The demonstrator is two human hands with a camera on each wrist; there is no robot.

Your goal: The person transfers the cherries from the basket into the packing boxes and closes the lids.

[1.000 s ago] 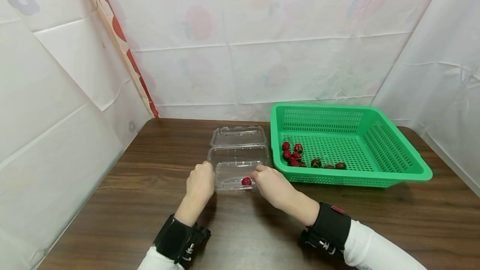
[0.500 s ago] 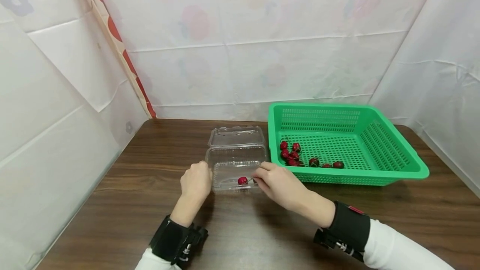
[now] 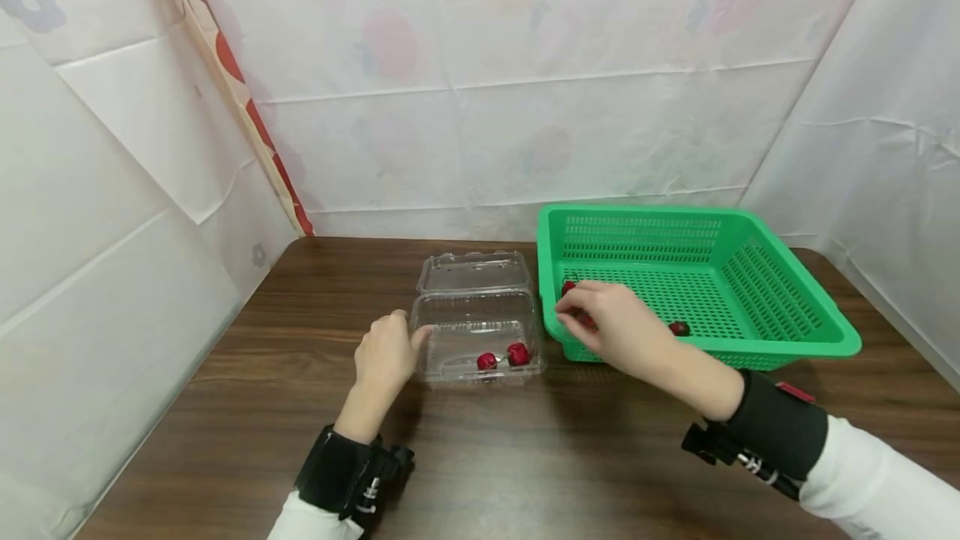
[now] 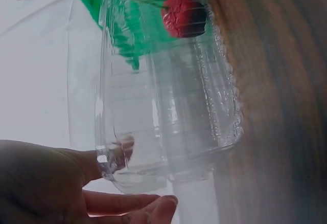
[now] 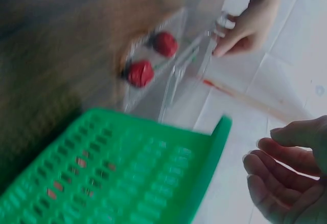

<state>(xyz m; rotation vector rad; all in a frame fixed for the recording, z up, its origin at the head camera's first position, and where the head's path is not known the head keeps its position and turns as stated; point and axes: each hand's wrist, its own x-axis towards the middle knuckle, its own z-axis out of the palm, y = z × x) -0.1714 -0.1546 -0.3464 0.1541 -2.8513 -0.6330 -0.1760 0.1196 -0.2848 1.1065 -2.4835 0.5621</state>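
A clear plastic clamshell box (image 3: 468,342) lies unfolded, its lid (image 3: 474,272) laid back behind it. Two red cherries (image 3: 517,354) with stems sit along its front side. At the box's left side is my left hand (image 3: 384,361); in the left wrist view its thumb is over the rim and the fingers are outside, gripping the wall. My right hand (image 3: 618,327), fingers loosely bent and holding nothing, hovers over the front left rim of the green basket (image 3: 783,347). It hides most of the cherries in there; one dark cherry (image 3: 679,328) shows right of it.
The basket stands close to the right of the box on the brown wooden table (image 3: 300,407). White patterned sheeting (image 3: 480,140) hangs behind and on both sides.
My right hand has let go of a second cherry in the box and moved right, over the basket. The left hand stays at the box's left side, its thumb now spread over the rim.
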